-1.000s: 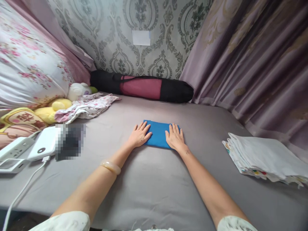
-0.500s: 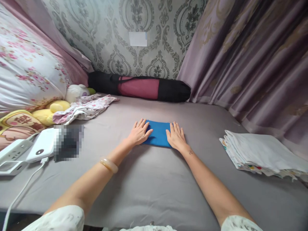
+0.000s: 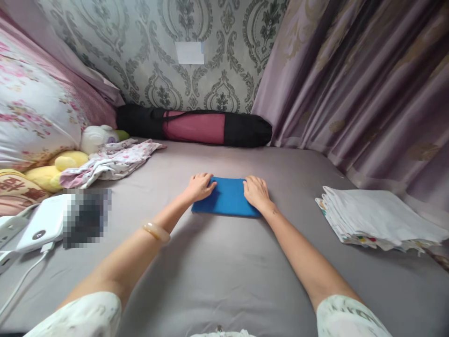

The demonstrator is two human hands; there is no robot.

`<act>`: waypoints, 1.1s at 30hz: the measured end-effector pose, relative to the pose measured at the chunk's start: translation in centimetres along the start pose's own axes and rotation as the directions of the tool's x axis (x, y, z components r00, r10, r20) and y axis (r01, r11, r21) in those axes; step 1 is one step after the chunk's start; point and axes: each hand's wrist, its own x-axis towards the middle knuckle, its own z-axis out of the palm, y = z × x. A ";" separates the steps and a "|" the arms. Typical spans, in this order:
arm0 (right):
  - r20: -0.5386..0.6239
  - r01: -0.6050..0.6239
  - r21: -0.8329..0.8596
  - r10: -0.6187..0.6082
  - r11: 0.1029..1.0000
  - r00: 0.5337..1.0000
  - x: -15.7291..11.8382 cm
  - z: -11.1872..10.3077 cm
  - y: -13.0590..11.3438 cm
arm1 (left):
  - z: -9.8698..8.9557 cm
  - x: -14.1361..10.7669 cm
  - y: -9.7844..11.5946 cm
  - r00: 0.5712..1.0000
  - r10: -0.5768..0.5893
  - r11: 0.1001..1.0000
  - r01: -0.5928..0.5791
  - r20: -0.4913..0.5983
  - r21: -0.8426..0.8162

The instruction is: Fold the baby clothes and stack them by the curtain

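A flat blue rectangle of folded cloth point(image 3: 228, 199) lies on the grey bed sheet in front of me; what kind of item it is I cannot make out. My left hand point(image 3: 201, 186) is at its far left corner, fingers bent over the far edge and thumb resting on top. At the far right corner, my right hand point(image 3: 257, 191) curls its fingers over the edge in the same way. My fingertips are partly hidden. Between the hands the cloth's upper face shows, with its near edge lying on the sheet.
On the right sits a stack of folded white cloths point(image 3: 382, 215). A long black and pink bag point(image 3: 194, 127) lies along the wall. To the left are a crumpled patterned cloth point(image 3: 112, 164), plush toys point(image 3: 70, 161), a white power bank point(image 3: 44, 222) with a cable, and a blurred dark patch.
Both hands have gone from lying flat on the blue cloth to curling over its far corners. More of the cloth's near side shows. The view has shifted slightly right.
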 end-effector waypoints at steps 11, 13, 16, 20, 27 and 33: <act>0.302 0.011 0.009 -0.013 1.000 0.953 4.8 -0.7 2.1 | -1.5 6.2 -2.6 0.944 -0.116 0.986 0.148 0.310 -0.081; 0.348 -0.021 0.077 -0.007 0.997 0.938 5.6 -0.9 2.5 | -1.7 6.5 -3.0 0.935 -0.103 0.982 0.149 0.339 -0.113; 0.398 -0.066 0.164 -0.005 0.984 0.918 6.4 -1.2 3.2 | -1.9 6.5 -3.5 0.930 -0.089 0.964 0.170 0.356 -0.205; 0.422 -0.090 0.232 -0.017 0.968 0.907 6.5 -1.5 3.7 | -2.6 6.0 -4.1 0.942 -0.046 0.900 0.184 0.333 -0.396; 0.291 -0.015 0.421 -0.119 0.907 0.949 5.1 -3.4 4.7 | -6.2 4.6 -4.0 0.947 0.093 0.836 0.093 0.306 -0.541; 0.170 0.068 0.679 -0.247 0.731 0.954 5.4 -7.8 5.4 | -10.7 4.2 -3.3 0.961 0.170 0.802 -0.008 0.216 -0.598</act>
